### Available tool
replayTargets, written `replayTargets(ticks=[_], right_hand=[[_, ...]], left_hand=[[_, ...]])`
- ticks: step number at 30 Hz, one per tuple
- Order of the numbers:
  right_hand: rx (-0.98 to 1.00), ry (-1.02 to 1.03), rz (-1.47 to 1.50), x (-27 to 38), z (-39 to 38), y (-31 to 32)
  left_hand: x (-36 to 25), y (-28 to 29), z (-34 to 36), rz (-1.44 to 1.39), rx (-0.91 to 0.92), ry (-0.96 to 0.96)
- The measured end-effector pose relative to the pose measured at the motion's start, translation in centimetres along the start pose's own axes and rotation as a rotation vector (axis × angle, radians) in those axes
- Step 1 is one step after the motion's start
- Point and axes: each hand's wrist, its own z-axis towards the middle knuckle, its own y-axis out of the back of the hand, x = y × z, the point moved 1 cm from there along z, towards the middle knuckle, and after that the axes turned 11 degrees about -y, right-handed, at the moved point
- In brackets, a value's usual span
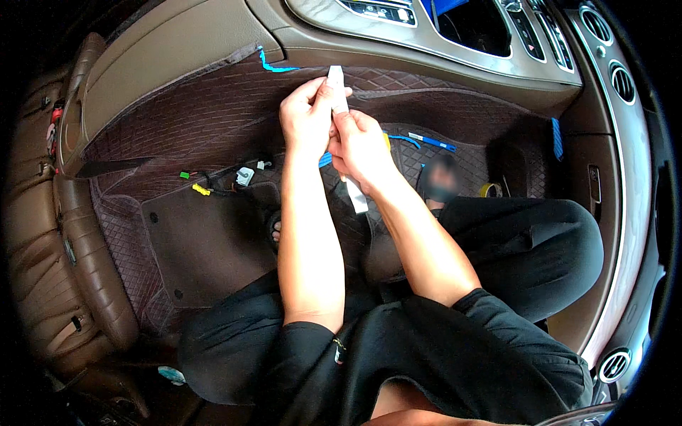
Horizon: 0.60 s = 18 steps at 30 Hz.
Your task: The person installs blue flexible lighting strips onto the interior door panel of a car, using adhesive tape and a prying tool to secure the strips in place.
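My left hand and my right hand are close together over the footwell, below the edge of the center console. Both have their fingers closed on a long, narrow white strip. My left hand pinches it near its upper end. Lower down, my right hand grips it, and the strip's other end hangs below the palm. A blue striped piece and a bit of something yellow show partly behind my right hand. The strip's material is hard to make out.
Loose wire connectors, white, green and yellow, lie on the left mat. A blue tool and a yellow tape roll lie right. Blue strips mark the quilted lining. The console borders the far side.
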Motion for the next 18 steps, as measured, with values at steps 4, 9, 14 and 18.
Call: replayTargets(ticks=[4,9,14,18], right_hand=[[0.017,-0.029,-0.02,-0.2,0.1,0.3],[-0.051,0.027,0.064,-0.8,0.1,-1.3],[0.006,-0.054,0.029,-0.1,-1.1,-1.1],[0.025,-0.095,-0.037,0.8,-1.1,-0.3]], left_hand=[[-0.2,0.3,-0.1,0.04,0.027,-0.009],[-0.2,1.1,1.0,0.041,0.117,0.012],[-1.0,1.8,0.9,0.059,0.1,0.024],[-0.9,1.8,1.0,0.023,0.108,0.014]])
